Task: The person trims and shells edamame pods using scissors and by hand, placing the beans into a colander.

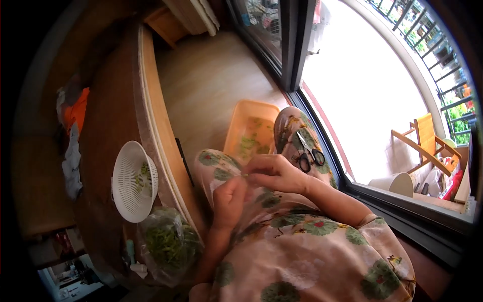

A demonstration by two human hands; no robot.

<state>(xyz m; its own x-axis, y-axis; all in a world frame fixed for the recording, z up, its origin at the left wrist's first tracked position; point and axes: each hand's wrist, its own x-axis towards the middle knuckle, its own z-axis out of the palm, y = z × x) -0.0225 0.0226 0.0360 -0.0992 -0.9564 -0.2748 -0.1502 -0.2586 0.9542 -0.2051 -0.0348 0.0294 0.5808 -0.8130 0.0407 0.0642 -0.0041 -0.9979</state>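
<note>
My left hand [230,197] and my right hand [274,173] meet above my lap, fingertips pinched together. A tiny pale green bit shows where the fingertips meet, too small to name. Beyond my knees an orange plastic basin [235,118] stands on the floor with green pieces in its bottom. On my right thigh rest scissors [308,151] with black handles, blades slightly apart. To the left, a white colander [132,201] on the wooden table holds a few green pieces. Nearer me, a clear plastic bag [168,241] is filled with leafy greens.
The wooden table [108,116] runs along my left, an orange item [76,109] at its far side. On my right is a dark sliding door frame [297,55]. Outside it stand a folding wooden chair [427,141] and a railing [432,55].
</note>
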